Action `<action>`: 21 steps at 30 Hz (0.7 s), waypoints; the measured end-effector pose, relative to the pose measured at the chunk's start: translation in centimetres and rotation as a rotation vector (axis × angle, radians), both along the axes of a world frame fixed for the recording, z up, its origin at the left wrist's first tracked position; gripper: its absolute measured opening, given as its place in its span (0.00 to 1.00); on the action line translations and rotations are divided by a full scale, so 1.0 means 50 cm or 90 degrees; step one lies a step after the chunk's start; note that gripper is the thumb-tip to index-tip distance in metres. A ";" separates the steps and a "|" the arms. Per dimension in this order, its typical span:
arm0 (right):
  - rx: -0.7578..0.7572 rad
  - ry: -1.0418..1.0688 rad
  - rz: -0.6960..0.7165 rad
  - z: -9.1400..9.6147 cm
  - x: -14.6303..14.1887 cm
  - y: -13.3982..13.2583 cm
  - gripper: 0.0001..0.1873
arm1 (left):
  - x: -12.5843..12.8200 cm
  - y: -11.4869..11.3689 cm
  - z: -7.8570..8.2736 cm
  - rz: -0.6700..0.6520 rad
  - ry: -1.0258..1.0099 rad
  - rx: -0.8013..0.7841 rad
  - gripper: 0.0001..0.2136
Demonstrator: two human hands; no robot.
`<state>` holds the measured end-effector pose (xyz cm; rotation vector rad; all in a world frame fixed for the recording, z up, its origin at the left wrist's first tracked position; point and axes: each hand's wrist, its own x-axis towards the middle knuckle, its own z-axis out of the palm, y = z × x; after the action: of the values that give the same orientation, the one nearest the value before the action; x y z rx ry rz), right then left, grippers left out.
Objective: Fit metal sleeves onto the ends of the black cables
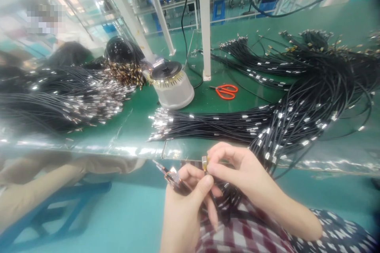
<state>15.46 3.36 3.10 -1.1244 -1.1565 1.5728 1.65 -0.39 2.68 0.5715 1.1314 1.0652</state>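
My left hand (pixel 192 193) is closed around a black cable, pinching it with thumb and forefinger just below its connector. Several more cable ends with bare metal tips (pixel 170 174) stick out over the back of the same hand. Close beside it, my right hand (pixel 234 164) pinches at the small metal connector (pixel 204 162) with thumb and fingertips. Yellowish material shows at the connector's lower side. Black cables hang below both hands over a checked cloth (pixel 249 229) on my lap. A long bundle of black cables (pixel 213 124) with silvery ends lies on the table just beyond.
Orange-handled scissors (pixel 226 91) lie near a white post (pixel 206 27). A white round device with a black dial (pixel 175 87) stands left of them. Large cable heaps (pixel 329 71) cover the right side, others (pixel 68 91) the left. A person's sleeved limb and blue stool (pixel 65 213) are at lower left.
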 end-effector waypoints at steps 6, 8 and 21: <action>0.005 -0.018 -0.004 0.000 0.001 0.001 0.09 | -0.001 0.000 0.001 -0.004 -0.003 0.003 0.11; 0.003 -0.023 -0.007 0.001 -0.001 0.000 0.09 | 0.000 0.001 0.001 -0.002 0.000 0.006 0.11; 0.004 -0.015 -0.034 -0.008 -0.020 -0.012 0.08 | -0.004 0.001 -0.007 -0.022 -0.024 0.046 0.13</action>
<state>14.45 2.74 2.68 -1.1632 -1.1367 1.5190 1.45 -0.32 2.31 0.6236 1.0508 1.0860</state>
